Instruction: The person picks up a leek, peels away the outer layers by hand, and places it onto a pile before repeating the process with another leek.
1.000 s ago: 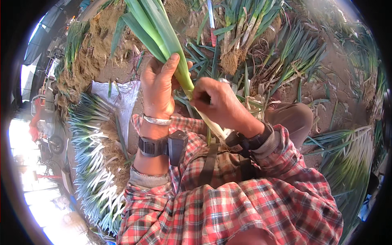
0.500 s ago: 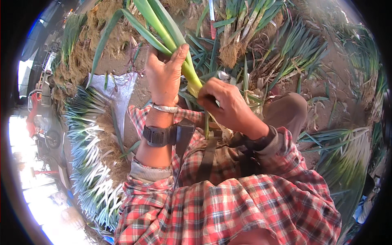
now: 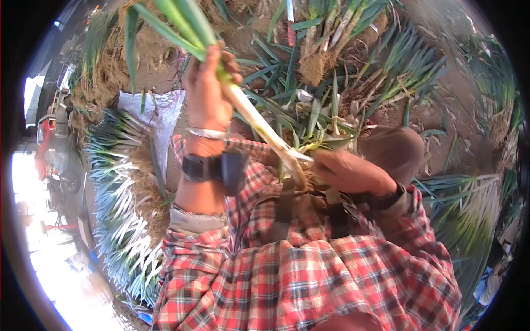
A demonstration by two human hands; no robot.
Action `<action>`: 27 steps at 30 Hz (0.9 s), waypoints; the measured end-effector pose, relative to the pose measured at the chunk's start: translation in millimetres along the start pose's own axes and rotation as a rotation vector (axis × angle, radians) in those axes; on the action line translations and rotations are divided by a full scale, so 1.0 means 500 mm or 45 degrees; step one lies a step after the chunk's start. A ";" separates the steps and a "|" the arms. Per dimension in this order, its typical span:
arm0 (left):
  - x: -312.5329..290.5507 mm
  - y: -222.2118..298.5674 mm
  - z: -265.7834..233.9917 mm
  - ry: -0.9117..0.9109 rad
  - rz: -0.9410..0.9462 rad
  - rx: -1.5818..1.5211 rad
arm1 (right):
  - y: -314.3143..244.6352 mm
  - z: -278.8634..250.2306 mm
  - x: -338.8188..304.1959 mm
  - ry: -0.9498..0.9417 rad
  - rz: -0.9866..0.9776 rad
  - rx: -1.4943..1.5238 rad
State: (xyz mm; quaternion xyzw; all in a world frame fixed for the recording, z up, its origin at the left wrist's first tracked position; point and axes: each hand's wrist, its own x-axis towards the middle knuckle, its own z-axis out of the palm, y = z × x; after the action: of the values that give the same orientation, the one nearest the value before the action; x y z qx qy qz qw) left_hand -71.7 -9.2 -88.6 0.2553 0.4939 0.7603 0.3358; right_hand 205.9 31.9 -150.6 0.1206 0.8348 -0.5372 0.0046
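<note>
The long leek with white shaft and green leaves (image 3: 251,113) runs diagonally in front of the chest. The left hand (image 3: 208,91) clenches its upper shaft; the right hand (image 3: 345,171) grips the root end. A stacked row of cleaned leeks (image 3: 118,187) lies at the left on the ground.

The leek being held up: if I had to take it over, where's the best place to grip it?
Grip the leek on its bare white shaft, between the left hand at the leaf base and the right hand at the root end. It slants down to the right, so bring the fingers in from above, across the shaft; that stretch looks firm, round and clear.
</note>
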 end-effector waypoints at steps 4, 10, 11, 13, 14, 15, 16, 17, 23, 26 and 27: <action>0.052 0.102 -0.052 -0.107 0.069 -0.237 | 0.169 0.034 -0.097 0.038 0.220 -0.724; 0.011 0.132 -0.040 -0.579 0.040 -0.689 | -0.047 -0.006 0.098 0.779 -0.344 0.103; 0.003 0.134 -0.020 -0.617 0.021 -0.713 | -0.087 -0.006 0.124 0.820 -0.456 0.077; -0.009 0.128 0.001 -0.710 0.020 -0.756 | -0.128 0.002 0.151 0.866 -0.567 0.060; -0.014 0.127 0.009 -0.795 0.032 -0.801 | -0.140 0.008 0.158 0.843 -0.529 -0.030; -0.019 0.127 0.017 -0.776 0.067 -0.785 | -0.146 0.011 0.159 0.819 -0.492 -0.120; -0.021 0.125 0.017 -0.777 0.069 -0.780 | -0.145 0.013 0.157 0.820 -0.496 -0.118; -0.020 0.117 0.015 -0.836 0.082 -0.756 | -0.138 0.014 0.153 0.846 -0.518 -0.249; -0.023 0.097 0.026 -1.039 0.069 -0.718 | -0.110 0.035 0.157 0.865 -0.493 -0.205; -0.024 0.095 0.030 -1.147 0.026 -0.786 | -0.107 0.042 0.151 0.860 -0.522 -0.058; -0.022 0.094 0.030 -1.151 0.030 -0.785 | -0.110 0.041 0.147 0.819 -0.441 0.159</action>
State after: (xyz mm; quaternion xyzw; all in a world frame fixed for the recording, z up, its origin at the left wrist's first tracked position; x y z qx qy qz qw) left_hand -65.9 -22.1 -40.1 0.4517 0.0518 0.6882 0.5654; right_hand 121.0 6.4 -120.1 0.1402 0.7671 -0.5146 -0.3566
